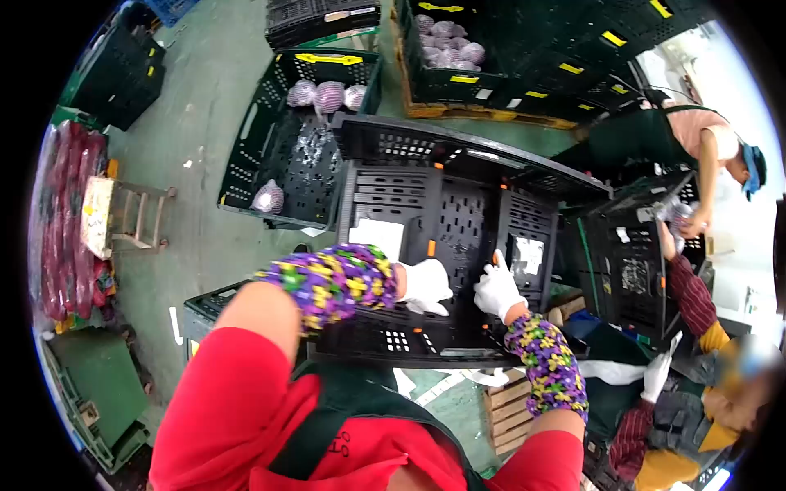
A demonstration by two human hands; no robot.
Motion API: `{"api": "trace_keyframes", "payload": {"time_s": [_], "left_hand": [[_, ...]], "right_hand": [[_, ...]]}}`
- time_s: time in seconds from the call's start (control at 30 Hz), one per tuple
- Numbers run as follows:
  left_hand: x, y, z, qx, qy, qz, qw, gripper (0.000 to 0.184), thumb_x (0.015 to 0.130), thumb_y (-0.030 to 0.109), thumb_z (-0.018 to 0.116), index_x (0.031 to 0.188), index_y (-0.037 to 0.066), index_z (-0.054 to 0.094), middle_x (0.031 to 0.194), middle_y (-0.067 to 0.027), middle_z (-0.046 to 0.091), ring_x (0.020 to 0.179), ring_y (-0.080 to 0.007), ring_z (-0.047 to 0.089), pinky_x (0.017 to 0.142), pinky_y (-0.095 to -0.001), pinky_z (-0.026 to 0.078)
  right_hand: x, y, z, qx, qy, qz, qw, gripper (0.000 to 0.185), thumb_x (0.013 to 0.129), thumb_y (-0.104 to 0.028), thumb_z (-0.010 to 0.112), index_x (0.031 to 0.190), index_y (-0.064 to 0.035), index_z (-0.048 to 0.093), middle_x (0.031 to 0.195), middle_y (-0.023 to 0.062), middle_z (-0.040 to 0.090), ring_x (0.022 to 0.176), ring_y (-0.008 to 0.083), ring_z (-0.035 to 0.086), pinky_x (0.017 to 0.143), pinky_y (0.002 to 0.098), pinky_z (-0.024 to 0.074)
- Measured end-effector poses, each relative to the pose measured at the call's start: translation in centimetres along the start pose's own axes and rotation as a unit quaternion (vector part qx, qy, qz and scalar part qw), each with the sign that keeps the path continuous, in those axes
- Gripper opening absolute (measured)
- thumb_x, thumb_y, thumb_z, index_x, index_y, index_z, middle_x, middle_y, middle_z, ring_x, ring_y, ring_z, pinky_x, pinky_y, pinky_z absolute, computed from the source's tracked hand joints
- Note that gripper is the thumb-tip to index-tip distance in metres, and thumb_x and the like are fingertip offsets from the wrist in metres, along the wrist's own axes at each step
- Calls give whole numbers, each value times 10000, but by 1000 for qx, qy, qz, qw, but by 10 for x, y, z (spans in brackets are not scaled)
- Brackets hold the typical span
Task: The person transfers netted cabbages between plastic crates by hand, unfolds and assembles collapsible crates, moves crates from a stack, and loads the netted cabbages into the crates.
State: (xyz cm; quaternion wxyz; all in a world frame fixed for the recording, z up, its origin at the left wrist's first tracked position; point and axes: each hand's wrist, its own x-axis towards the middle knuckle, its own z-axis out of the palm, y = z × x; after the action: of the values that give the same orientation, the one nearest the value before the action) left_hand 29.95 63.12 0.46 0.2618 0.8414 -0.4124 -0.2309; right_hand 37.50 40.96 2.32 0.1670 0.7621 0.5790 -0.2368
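A black folding crate with orange latches stands in front of me, and no goods show inside it. My left hand, in a white glove, is over the left part of the crate, its fingers loosely extended and nothing in them. Also white-gloved, my right hand is at the crate's right panel. Its index finger points up at an orange latch; whether it touches the latch I cannot tell. White paper sheets lie against the left and right panels.
Behind on the left, a green crate holds several netted bulbs. Stacked crates stand on a pallet at the back. Two people work at another black crate on the right. A step stool is at the left.
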Motion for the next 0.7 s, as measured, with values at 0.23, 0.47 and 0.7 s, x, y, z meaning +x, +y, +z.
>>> {"api": "trace_keyframes", "payload": {"time_s": [0.23,0.47,0.7], "left_hand": [[-174,-15,-77,221,14,-84,972,370,899,408,536,924,63,670,690,-89,646,707,-297,628,766,-452,453],[-186,-16,-83,144,30,-72,987,434,934,425,484,1177,104,647,808,-72,628,783,-246,585,803,-389,398],[-154,-7,-150,92,207,180,957,478,943,459,486,1182,60,598,832,-93,587,833,-255,559,786,-370,425]], "right_hand": [[-77,17,-81,-38,-42,304,951,209,761,-185,594,882,-98,740,911,105,696,1045,256,580,1112,566,219],[-159,59,-49,-75,-23,382,921,560,731,-130,611,1290,-160,601,1448,153,454,1438,256,275,1166,563,146],[-30,-34,-169,139,284,389,865,391,805,-108,597,1196,-130,605,1201,131,593,1247,339,476,1035,481,345]]}}
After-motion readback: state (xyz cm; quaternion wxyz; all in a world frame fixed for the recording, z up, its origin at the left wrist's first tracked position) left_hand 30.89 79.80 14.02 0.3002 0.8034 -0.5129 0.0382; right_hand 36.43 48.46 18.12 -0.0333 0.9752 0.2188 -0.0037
